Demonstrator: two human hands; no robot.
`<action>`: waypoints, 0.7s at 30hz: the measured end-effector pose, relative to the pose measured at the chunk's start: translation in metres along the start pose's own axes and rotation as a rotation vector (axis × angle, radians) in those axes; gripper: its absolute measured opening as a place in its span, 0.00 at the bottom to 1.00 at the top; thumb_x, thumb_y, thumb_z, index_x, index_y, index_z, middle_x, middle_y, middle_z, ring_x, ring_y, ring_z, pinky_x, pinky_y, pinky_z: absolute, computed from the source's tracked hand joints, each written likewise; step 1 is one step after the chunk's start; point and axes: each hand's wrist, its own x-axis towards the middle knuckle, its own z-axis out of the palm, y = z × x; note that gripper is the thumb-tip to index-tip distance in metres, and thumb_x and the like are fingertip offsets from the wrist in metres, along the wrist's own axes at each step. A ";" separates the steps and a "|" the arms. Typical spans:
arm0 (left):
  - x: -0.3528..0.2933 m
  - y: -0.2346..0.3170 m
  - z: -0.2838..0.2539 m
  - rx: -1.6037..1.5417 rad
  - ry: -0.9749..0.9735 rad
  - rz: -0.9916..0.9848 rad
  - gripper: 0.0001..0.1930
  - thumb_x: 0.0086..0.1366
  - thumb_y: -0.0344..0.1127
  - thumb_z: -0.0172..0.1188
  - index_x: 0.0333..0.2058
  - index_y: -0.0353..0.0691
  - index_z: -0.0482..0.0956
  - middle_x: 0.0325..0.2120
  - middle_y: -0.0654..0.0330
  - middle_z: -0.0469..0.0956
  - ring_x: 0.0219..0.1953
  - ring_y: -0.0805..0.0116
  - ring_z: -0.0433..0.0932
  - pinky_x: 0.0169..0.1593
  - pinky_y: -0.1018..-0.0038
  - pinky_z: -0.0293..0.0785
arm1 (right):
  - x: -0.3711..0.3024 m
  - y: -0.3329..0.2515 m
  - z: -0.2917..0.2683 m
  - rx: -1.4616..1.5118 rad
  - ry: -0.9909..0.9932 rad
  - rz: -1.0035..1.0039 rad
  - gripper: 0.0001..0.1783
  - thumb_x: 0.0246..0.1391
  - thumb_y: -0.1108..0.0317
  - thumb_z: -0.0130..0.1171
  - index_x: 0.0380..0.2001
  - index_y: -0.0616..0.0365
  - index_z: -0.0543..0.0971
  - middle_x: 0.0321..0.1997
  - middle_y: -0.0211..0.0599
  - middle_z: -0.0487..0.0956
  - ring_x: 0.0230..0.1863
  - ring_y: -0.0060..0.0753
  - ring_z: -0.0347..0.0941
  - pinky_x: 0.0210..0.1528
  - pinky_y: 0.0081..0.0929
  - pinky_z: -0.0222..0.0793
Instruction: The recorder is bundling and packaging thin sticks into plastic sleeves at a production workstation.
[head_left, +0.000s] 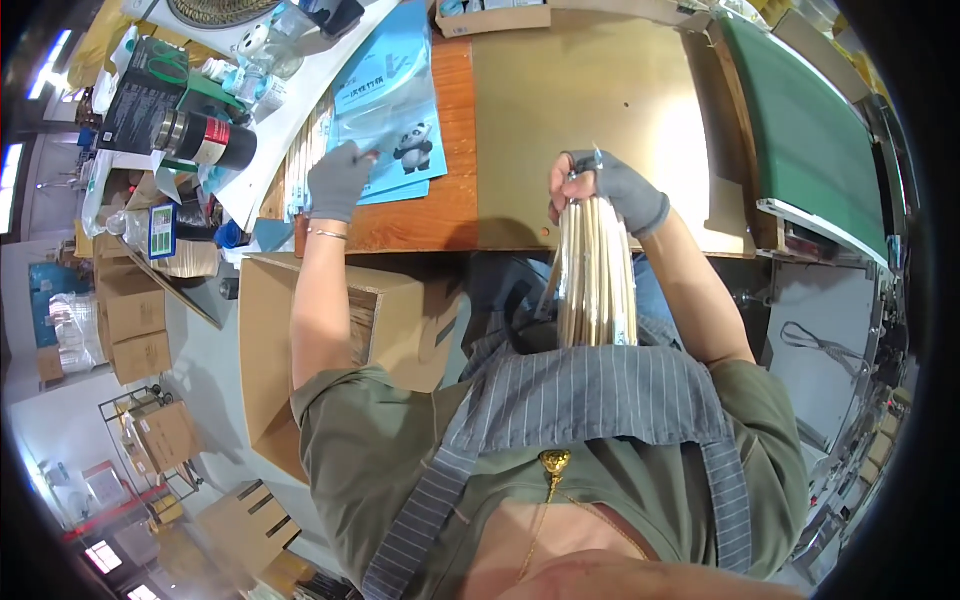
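Note:
My right hand, in a grey fingerless glove, is closed round the top of a bundle of wrapped chopsticks. The pale sticks in clear wrapping hang down in front of my apron, past the table's near edge. My left hand, gloved the same way, is over the left edge of a stack of blue plastic bags printed with a panda. Its thumb and fingers look pinched on the top bag, though the fingertips are partly hidden. More wrapped chopsticks lie just left of that hand.
A brown board covers much of the wooden table. On the white surface at left stand a black flask and bottles. A green-topped surface lies at right. An open cardboard box stands below my left arm.

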 end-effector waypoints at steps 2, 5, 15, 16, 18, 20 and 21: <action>0.006 0.002 -0.012 0.001 0.230 -0.145 0.18 0.64 0.48 0.53 0.23 0.40 0.74 0.20 0.52 0.75 0.24 0.51 0.75 0.29 0.65 0.69 | -0.006 -0.004 0.002 0.000 0.012 -0.018 0.19 0.45 0.66 0.57 0.41 0.64 0.75 0.26 0.41 0.78 0.32 0.34 0.77 0.38 0.26 0.72; 0.009 0.043 -0.010 -0.351 0.360 -0.019 0.18 0.62 0.51 0.56 0.23 0.42 0.75 0.18 0.51 0.74 0.22 0.51 0.73 0.28 0.63 0.68 | -0.004 -0.002 -0.003 -0.004 0.005 -0.033 0.30 0.46 0.66 0.58 0.53 0.66 0.68 0.26 0.40 0.77 0.31 0.33 0.76 0.37 0.28 0.72; -0.018 0.164 0.142 -1.053 -0.170 -0.106 0.24 0.61 0.50 0.57 0.20 0.31 0.73 0.18 0.42 0.73 0.23 0.44 0.73 0.28 0.57 0.65 | 0.017 0.020 -0.003 0.091 0.041 0.069 0.39 0.46 0.71 0.57 0.61 0.72 0.56 0.33 0.45 0.77 0.32 0.35 0.77 0.38 0.29 0.74; -0.019 0.165 0.149 -1.039 -0.028 -0.110 0.24 0.61 0.50 0.57 0.20 0.30 0.73 0.18 0.41 0.73 0.23 0.44 0.73 0.28 0.57 0.65 | 0.018 0.025 -0.004 0.085 0.032 0.073 0.39 0.46 0.71 0.57 0.61 0.72 0.56 0.33 0.45 0.77 0.32 0.35 0.77 0.38 0.29 0.74; -0.020 0.186 0.119 -0.994 -0.003 -0.068 0.23 0.62 0.48 0.56 0.21 0.30 0.74 0.18 0.41 0.72 0.22 0.43 0.73 0.26 0.57 0.66 | 0.014 0.033 -0.019 0.133 0.112 0.125 0.40 0.43 0.72 0.57 0.62 0.68 0.57 0.37 0.44 0.77 0.33 0.34 0.77 0.40 0.31 0.75; -0.022 0.199 0.093 -0.873 0.111 -0.060 0.22 0.63 0.47 0.55 0.21 0.32 0.75 0.17 0.43 0.72 0.21 0.44 0.73 0.24 0.58 0.65 | 0.014 0.031 -0.020 0.092 0.107 0.119 0.40 0.44 0.71 0.57 0.61 0.70 0.57 0.32 0.44 0.77 0.31 0.31 0.77 0.36 0.28 0.75; -0.019 0.206 0.075 -0.912 0.212 0.007 0.20 0.64 0.46 0.54 0.21 0.34 0.77 0.15 0.45 0.72 0.20 0.47 0.74 0.24 0.59 0.66 | 0.014 0.032 -0.020 0.062 0.112 0.135 0.37 0.44 0.71 0.57 0.59 0.68 0.60 0.32 0.42 0.77 0.31 0.29 0.77 0.36 0.27 0.75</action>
